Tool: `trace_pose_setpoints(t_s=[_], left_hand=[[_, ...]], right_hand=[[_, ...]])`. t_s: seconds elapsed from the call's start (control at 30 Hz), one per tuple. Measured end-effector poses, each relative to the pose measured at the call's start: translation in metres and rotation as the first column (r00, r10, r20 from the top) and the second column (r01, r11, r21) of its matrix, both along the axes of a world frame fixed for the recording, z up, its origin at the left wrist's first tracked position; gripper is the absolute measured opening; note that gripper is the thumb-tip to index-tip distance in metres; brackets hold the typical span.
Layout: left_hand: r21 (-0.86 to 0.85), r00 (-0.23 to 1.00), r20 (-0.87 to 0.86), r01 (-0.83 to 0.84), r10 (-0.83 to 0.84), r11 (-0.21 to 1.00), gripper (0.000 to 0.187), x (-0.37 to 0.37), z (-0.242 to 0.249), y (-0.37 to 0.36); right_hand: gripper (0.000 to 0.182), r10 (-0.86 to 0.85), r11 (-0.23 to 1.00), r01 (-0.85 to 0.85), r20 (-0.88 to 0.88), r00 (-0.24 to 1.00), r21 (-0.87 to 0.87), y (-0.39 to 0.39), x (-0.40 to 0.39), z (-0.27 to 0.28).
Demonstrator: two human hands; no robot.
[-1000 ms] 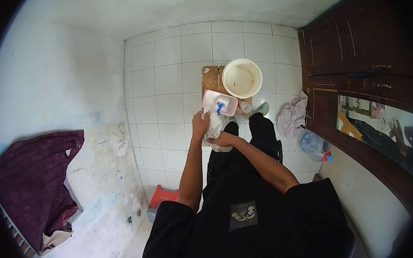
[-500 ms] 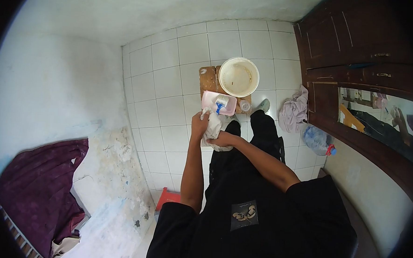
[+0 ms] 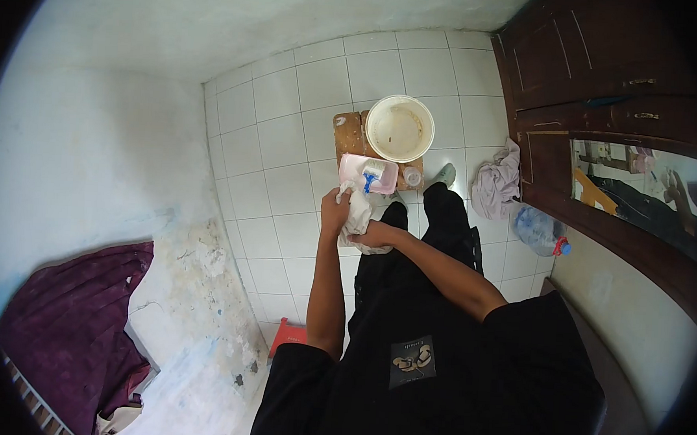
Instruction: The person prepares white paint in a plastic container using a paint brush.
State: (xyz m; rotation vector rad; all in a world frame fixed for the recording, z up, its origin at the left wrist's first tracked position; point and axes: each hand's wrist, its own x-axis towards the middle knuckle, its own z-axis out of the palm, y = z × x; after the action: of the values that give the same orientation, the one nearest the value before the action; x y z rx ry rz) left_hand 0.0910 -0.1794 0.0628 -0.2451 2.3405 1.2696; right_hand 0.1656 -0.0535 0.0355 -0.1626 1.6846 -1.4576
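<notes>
A crumpled white cloth (image 3: 359, 212) hangs between my two hands in front of my legs. My left hand (image 3: 335, 207) is closed on its upper left part, and my right hand (image 3: 376, 235) grips it lower down on the right. Just beyond the cloth lies a pink tray (image 3: 350, 164) holding a paint brush (image 3: 373, 170) with a blue handle and pale bristles. The tray rests on a worn wooden stool or board (image 3: 347, 131). A white bucket (image 3: 400, 129) stands there too, with a small clear cup (image 3: 412, 176) below it.
White tiles (image 3: 276, 162) cover the floor. On the right are a crumpled pale cloth (image 3: 495, 182), a large clear plastic bottle (image 3: 535, 229) and a dark wooden cabinet (image 3: 592, 81). A purple cloth (image 3: 75, 321) hangs at the peeling left wall; a red object (image 3: 287, 335) lies near my left elbow.
The view has shifted slightly. Both hands keep hold of the white cloth in almost the same place, and the tray, brush and bucket stay put.
</notes>
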Motion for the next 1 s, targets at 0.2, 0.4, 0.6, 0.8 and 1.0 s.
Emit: trace_pose_setpoints(t_s=[0.2, 0.4, 0.6, 0.8, 1.0], left_hand=[[0.052, 0.999, -0.033, -0.031, 0.033, 0.998, 0.026, 0.005, 0.0, 0.0], [0.026, 0.998, -0.066, 0.004, -0.003, 1.0, 0.026, 0.011, -0.001, -0.004], [0.053, 0.995, -0.1, -0.007, 0.012, 0.999, 0.025, 0.017, 0.013, -0.002], [0.05, 0.986, -0.158, -0.053, 0.061, 0.997, 0.025, 0.025, 0.017, -0.002], [0.071, 0.984, -0.158, -0.068, 0.078, 0.995, 0.026, 0.03, 0.023, 0.001]], right_hand=[[0.064, -0.048, 0.998, 0.046, -0.048, 0.998, -0.053, -0.001, 0.004, 0.001], [0.058, -0.054, 0.998, 0.053, -0.026, 0.998, -0.043, -0.002, 0.007, 0.002], [0.052, -0.072, 0.994, 0.074, 0.02, 0.997, -0.078, -0.009, 0.019, -0.018], [0.057, -0.051, 0.995, 0.057, 0.07, 0.996, -0.086, -0.011, 0.022, -0.028], [0.058, -0.089, 0.985, 0.102, 0.094, 0.992, -0.14, -0.005, 0.022, -0.022]])
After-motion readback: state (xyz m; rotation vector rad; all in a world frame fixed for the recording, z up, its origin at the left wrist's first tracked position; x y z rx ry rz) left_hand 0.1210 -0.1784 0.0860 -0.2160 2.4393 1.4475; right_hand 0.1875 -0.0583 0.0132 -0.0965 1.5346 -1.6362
